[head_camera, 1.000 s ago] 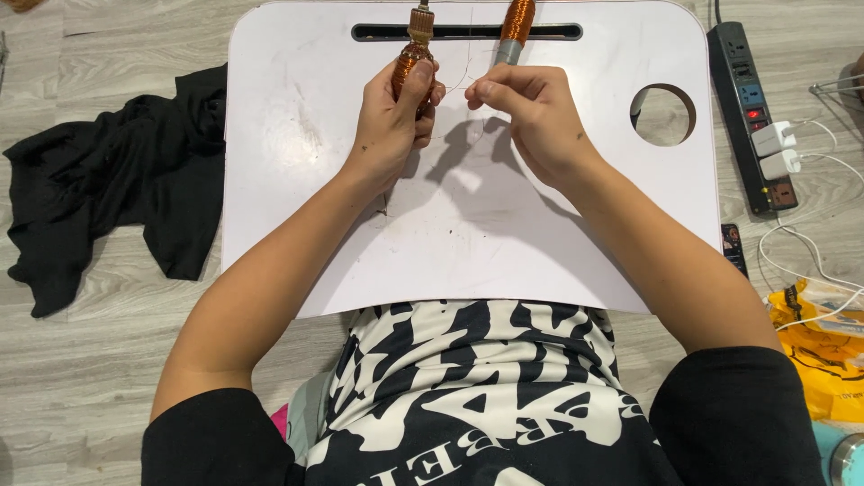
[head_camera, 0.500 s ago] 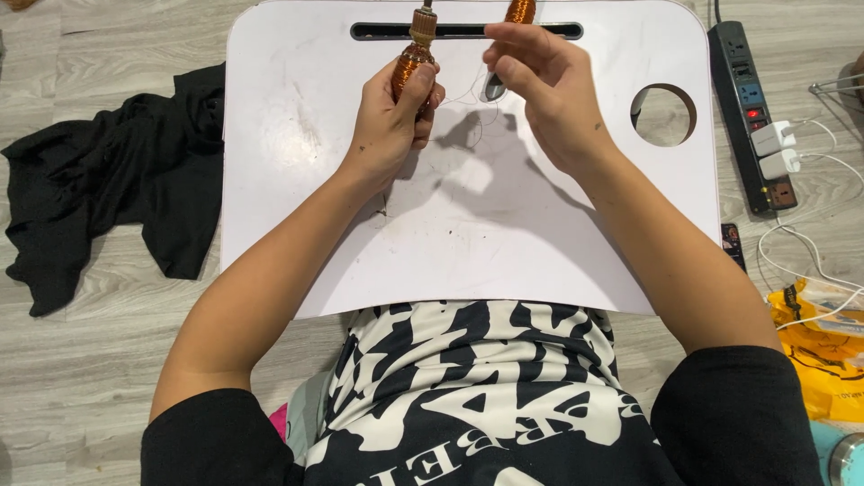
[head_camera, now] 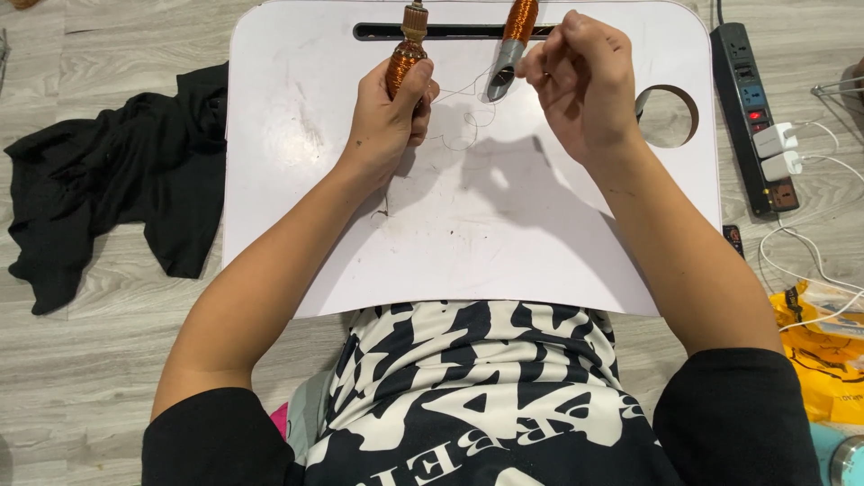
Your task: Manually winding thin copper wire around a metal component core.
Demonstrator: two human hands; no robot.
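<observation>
**Two hands working fine copper wire over a white lap surface**

Seen from above, the left hand (head_camera: 382, 117) has its fingers wrapped shut around a small spool wound with orange copper wire (head_camera: 402, 65), held upright near the far edge of the white surface (head_camera: 468, 234). A brass-coloured cap tops the spool. The right hand (head_camera: 580, 81) is raised above the surface, its fingers pinched together on a thin strand of wire (head_camera: 463, 121) that loops loosely between both hands. Just beside the right hand, a second copper-wound tool with a grey metal tip (head_camera: 511, 45) leans out of a long dark slot (head_camera: 450, 31).

A round hole (head_camera: 668, 117) is cut into the surface at right. On the wooden floor lie black cloth (head_camera: 117, 180) at left, and a power strip (head_camera: 754, 108) with white plugs plus a yellow bag (head_camera: 823, 351) at right.
</observation>
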